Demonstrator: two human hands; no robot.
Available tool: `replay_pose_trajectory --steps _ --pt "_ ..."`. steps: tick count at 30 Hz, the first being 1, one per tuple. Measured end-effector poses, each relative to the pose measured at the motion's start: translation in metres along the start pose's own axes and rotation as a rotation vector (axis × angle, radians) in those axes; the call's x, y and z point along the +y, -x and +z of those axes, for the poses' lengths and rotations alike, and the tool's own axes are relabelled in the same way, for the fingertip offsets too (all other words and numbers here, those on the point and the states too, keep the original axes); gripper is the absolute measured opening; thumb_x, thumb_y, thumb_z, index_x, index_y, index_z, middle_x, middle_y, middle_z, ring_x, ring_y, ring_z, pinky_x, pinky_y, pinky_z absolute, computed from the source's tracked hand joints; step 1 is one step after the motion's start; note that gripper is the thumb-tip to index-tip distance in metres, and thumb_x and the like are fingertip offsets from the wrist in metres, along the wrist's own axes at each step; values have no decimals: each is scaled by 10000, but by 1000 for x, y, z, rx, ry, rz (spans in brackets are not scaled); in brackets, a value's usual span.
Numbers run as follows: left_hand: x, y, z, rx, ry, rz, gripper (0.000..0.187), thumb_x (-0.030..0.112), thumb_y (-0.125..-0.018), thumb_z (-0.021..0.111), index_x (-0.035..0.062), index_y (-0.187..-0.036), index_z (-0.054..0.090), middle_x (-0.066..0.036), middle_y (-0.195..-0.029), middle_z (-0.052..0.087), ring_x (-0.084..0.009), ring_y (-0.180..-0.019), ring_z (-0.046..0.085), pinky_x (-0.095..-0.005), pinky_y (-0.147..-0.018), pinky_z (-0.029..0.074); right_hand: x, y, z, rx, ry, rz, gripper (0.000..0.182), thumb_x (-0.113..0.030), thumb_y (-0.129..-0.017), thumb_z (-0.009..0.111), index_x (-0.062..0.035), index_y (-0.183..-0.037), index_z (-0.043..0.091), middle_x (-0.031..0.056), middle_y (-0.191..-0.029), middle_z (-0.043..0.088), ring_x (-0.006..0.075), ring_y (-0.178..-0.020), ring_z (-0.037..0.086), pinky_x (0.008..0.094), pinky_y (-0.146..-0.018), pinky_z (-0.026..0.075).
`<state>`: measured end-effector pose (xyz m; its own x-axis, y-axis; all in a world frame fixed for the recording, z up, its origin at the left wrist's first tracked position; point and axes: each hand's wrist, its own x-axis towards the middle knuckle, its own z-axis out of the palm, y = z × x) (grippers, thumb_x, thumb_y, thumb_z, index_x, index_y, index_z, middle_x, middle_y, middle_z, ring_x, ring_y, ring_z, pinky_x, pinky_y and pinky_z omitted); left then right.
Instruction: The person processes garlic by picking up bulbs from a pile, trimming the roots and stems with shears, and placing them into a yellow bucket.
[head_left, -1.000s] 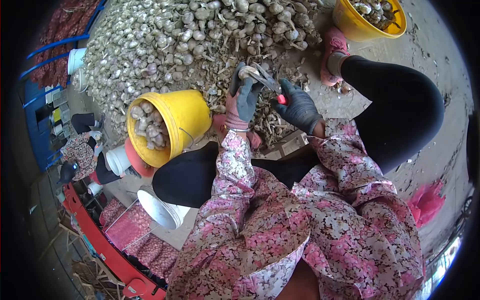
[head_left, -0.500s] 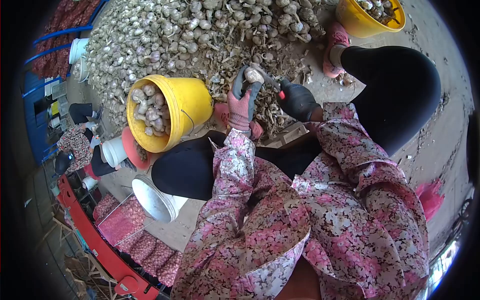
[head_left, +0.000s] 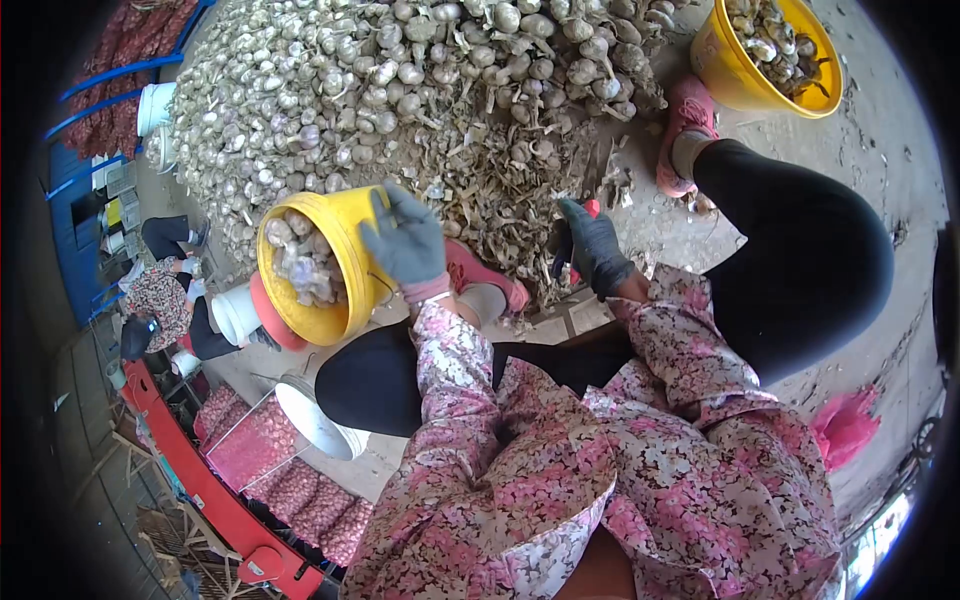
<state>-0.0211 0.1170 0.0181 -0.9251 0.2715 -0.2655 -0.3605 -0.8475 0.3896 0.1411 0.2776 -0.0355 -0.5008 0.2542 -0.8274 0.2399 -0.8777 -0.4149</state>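
Observation:
My left hand [head_left: 405, 238], in a grey-palmed glove, is open beside the rim of a yellow bucket [head_left: 340, 225] that holds garlic bulbs [head_left: 302, 262]. Its fingers are spread and no bulb is in them. My right hand [head_left: 592, 240], in a dark glove, is closed around a red-handled tool [head_left: 592, 208] above the dry scraps; most of the tool is hidden. Beyond both hands lies a large heap of loose garlic [head_left: 400, 70], with peeled skins and stalks [head_left: 490, 185] at its near edge.
A second yellow bucket [head_left: 725, 65] stands at the upper right near my pink shoe [head_left: 682, 125]. Left are a white bucket [head_left: 235, 312], a red basin [head_left: 272, 312] and a seated co-worker [head_left: 160, 300]. A white tub [head_left: 315, 415], red beam [head_left: 200, 480] and net sacks [head_left: 310, 505] are lower left.
My left hand has moved left to the yellow bucket and opened; the bulb it held has left it. My right hand has shifted slightly down. The view has tilted a little.

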Motion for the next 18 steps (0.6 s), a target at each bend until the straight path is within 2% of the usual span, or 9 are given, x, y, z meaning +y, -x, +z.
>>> replay_pose_trajectory --steps 1,3,5,6,8,9,11,12,18 --pt "-41 -31 5 111 -517 -91 324 217 -888 607 68 -1161 516 -45 -989 585 -162 -882 559 -261 -755 451 -1 -5 3 -7 -58 18 197 -264 -880 571 -78 -827 540 26 -642 526 173 -515 536 318 -477 449" --pt "-85 -61 6 8 -765 -162 388 130 -850 650 58 -1205 511 -62 -1061 595 -197 -924 603 -256 -748 472 -2 -5 5 -19 -62 -31 172 -239 -884 571 -72 -850 543 31 -651 535 166 -514 534 316 -481 451" --pt "-129 -114 -9 -26 -1147 -179 490 -4 -837 558 24 -1311 436 -119 -1193 553 -236 -859 646 -320 -703 526 -2 -5 5 -18 -36 -50 166 -231 -886 569 -67 -866 548 33 -651 539 161 -514 532 312 -480 448" --pt "-146 -135 -13 -63 -1311 -235 536 17 -809 579 20 -1323 427 -151 -1257 515 -257 -948 629 -342 -773 523 -4 -4 5 -15 -16 -42 168 -231 -889 567 -63 -890 554 35 -652 544 155 -513 530 307 -478 445" --pt "-180 -179 -22 -272 -1967 -68 645 63 -780 627 39 -1369 365 -187 -1294 477 -290 -1073 574 -350 -898 473 -11 -6 3 -5 4 -45 173 -231 -893 565 -59 -915 560 36 -653 549 149 -512 528 301 -477 441" --pt "-191 -198 -32 -278 -1965 -71 645 63 -780 627 39 -1369 365 -187 -1294 477 -290 -1073 574 -350 -898 473 -12 -6 3 -4 13 -33 181 -234 -893 567 -57 -934 563 36 -654 552 146 -516 528 295 -481 439" --pt "-211 -227 -52 -342 -2327 -223 812 226 -737 707 30 -1398 279 -235 -1360 389 -322 -1264 404 -366 -1029 368 -10 -8 4 21 -71 -23 204 -243 -897 564 -53 -970 569 31 -645 547 143 -522 530 292 -495 444" --pt "-220 -215 -21 -315 -2555 -311 949 307 -699 729 27 -1424 184 -238 -1394 337 -341 -1294 356 -382 -1054 336 -12 -9 4 29 -74 -26 204 -243 -897 564 -53 -970 569 31 -645 547 143 -522 530 292 -495 444" --pt "-209 -213 -6 -282 -2643 -345 977 326 -667 743 33 -1422 197 -256 -1353 382 -353 -1262 395 -391 -1035 363 -28 -6 -3 -56 55 67 209 -248 -903 566 -58 -987 542 27 -734 554 123 -611 532 281 -562 463"
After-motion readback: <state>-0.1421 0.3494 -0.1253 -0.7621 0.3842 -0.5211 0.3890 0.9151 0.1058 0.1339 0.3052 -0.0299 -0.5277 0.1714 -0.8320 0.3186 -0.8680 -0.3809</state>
